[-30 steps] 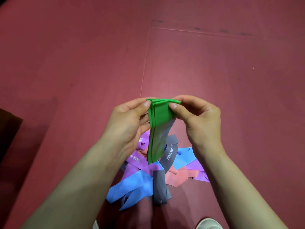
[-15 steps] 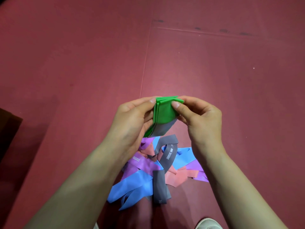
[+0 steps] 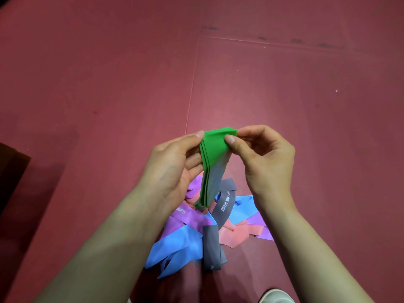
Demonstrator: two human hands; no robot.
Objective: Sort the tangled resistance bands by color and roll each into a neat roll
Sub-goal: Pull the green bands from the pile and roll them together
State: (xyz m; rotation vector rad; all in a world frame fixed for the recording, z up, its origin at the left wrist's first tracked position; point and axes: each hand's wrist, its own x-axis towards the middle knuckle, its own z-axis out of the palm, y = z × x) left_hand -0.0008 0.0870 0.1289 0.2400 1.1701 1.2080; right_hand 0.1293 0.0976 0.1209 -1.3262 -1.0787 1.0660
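Green band (image 3: 213, 149), folded in layers, held above the floor (image 3: 87, 84) at frame centre. Left hand (image 3: 175, 167) pinches its top edge from 9 o'clock; right hand (image 3: 266, 154) pinches from 3 o'clock. Lower end hangs toward 6 o'clock over the band pile (image 3: 192, 237).

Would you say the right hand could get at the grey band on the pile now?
Probably not yet: both the right hand and left hand pinch the green band. The grey band below lies uncovered, so likely yes after letting go.
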